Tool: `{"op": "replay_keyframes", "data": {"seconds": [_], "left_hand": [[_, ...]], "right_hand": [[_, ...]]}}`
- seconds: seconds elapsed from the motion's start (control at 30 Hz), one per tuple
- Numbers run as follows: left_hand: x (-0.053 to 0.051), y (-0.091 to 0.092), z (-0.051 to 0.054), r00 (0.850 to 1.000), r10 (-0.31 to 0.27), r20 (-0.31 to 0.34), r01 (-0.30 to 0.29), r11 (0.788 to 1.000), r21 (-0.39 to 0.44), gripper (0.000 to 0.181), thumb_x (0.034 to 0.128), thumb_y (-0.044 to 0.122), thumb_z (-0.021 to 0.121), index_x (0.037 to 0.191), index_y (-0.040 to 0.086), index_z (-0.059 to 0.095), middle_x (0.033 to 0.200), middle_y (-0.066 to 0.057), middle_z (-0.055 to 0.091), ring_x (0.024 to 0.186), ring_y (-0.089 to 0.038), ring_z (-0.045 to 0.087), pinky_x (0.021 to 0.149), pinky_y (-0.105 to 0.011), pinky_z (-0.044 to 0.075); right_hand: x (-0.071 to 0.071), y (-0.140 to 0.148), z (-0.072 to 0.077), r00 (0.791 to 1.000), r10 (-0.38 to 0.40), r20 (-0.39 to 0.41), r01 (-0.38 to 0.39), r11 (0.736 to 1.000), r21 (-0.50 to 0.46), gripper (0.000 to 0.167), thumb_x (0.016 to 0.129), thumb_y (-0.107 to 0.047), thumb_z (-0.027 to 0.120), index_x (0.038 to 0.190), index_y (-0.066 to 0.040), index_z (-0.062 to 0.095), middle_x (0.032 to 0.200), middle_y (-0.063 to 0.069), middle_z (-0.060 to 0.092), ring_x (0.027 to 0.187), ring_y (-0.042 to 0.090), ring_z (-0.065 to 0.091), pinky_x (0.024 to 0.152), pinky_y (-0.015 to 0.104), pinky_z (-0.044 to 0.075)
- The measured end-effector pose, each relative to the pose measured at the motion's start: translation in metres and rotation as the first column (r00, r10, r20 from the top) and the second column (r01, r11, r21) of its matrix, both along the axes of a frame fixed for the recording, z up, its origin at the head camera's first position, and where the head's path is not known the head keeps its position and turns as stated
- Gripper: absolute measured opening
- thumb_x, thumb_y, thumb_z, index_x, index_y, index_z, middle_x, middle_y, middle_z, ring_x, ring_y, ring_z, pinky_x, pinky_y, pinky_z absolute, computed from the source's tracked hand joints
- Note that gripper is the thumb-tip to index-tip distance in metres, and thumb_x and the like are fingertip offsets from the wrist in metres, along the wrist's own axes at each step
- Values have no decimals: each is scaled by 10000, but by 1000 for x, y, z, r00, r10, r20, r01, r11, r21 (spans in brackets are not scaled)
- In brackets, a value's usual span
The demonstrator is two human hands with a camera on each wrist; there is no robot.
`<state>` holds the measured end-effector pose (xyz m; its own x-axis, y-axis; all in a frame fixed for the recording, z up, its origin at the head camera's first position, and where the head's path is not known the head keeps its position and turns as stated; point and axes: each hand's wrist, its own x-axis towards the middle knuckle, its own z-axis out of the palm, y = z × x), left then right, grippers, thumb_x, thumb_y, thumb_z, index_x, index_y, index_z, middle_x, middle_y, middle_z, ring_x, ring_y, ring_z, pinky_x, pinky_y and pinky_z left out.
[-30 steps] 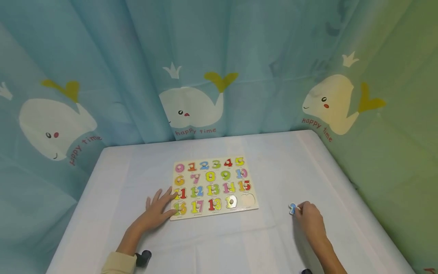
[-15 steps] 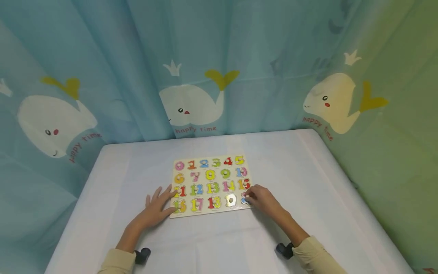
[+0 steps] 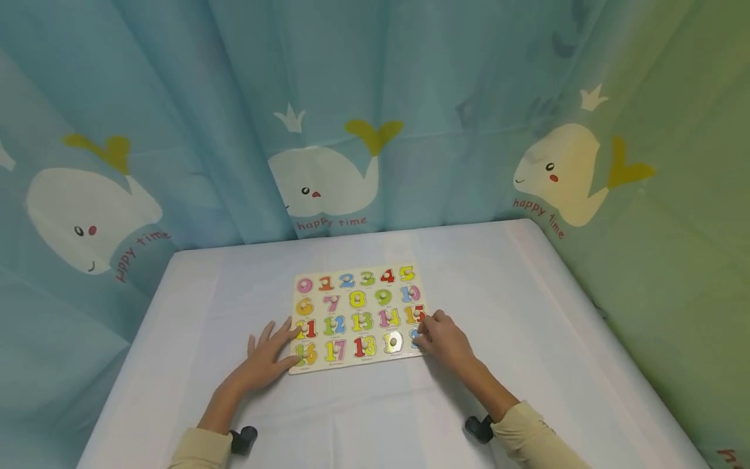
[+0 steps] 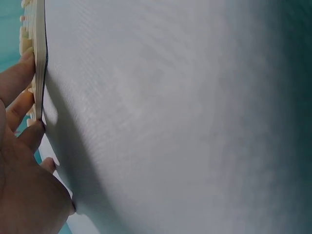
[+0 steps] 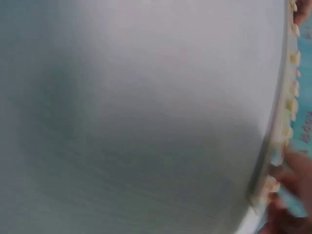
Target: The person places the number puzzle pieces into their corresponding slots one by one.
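A wooden number puzzle board [image 3: 350, 358] lies on the table, its knobbed number pieces set in rows. My left hand [image 3: 263, 359] is spread at the board's left edge, thumb and fingertips resting on it; the left wrist view shows those fingers against the board's edge [image 4: 40, 53]. At the lower right corner my right hand [image 3: 446, 340] pinches a number puzzle piece [image 3: 415, 336] with a blue digit at the last slot. The fingers hide most of that piece, so I cannot tell whether it lies flush. In the right wrist view this hand [image 5: 292, 190] is blurred.
White cloth covers the table [image 3: 515, 293]. A blue-green curtain [image 3: 433, 78] with printed whales hangs behind and at the sides. Dark wrist-worn devices sit by the left wrist [image 3: 243, 440] and the right wrist [image 3: 479, 429].
My right hand has carried the number puzzle piece leftward from the table's right side to the board's lower right corner. The left hand has stayed at the board's left edge.
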<state>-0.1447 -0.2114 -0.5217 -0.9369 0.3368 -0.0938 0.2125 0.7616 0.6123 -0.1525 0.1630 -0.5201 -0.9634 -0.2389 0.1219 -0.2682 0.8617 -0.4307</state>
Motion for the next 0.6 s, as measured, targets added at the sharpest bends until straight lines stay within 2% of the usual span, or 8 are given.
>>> {"op": "replay_keyframes", "data": {"seconds": [0.03,0.1,0.17,0.2,0.4,0.6], "left_hand": [[0,0,-1,1000,0,0,0,1000,0,583,881,323,641,1378,69,473,1507,-183,251,1373,-448,58,1006,-672,-87],[0,0,-1,1000,1,0,-1,1000,-3,582,882,326,638,1379,71,473,1509,-180,248,1374,-445,56,1008,-669,-89],[0,0,-1,1000,4,-1,-4,1000,-3,579,883,325,636,1379,74,474,1510,-176,248,1375,-443,54,1008,-669,-88],[1,0,-1,1000,5,-1,-5,1000,-2,578,884,328,635,1379,77,475,1511,-174,248,1376,-442,53,1007,-670,-88],[0,1,-2,1000,-2,19,2,1000,7,590,884,354,631,1387,92,467,1519,-167,232,1378,-443,39,1005,-669,-98],[0,0,-2,999,5,32,-5,1000,-7,596,886,358,626,1392,90,460,1523,-164,225,1383,-431,25,1012,-655,-108]], "right_hand": [[-1,-1,-2,996,54,-66,-53,998,20,238,755,-201,793,910,-82,656,840,29,530,727,163,487,607,282,455],[-1,-6,-5,969,160,-187,-154,987,47,276,751,-223,795,978,-105,692,900,34,543,772,170,510,651,291,472],[-2,-12,-7,938,247,-243,-242,969,51,264,754,-223,793,985,-120,717,902,9,571,771,153,532,666,289,473],[-2,-15,-8,931,268,-249,-264,963,50,230,756,-218,791,956,-126,726,877,-12,577,752,136,537,661,283,472],[-2,-25,-8,965,222,-139,-215,974,68,115,766,-200,782,850,-145,726,783,-84,568,701,62,540,658,250,474],[-3,-25,-6,967,238,-95,-238,971,19,120,777,-186,771,877,-128,737,791,-72,578,698,69,548,651,250,472]]}}
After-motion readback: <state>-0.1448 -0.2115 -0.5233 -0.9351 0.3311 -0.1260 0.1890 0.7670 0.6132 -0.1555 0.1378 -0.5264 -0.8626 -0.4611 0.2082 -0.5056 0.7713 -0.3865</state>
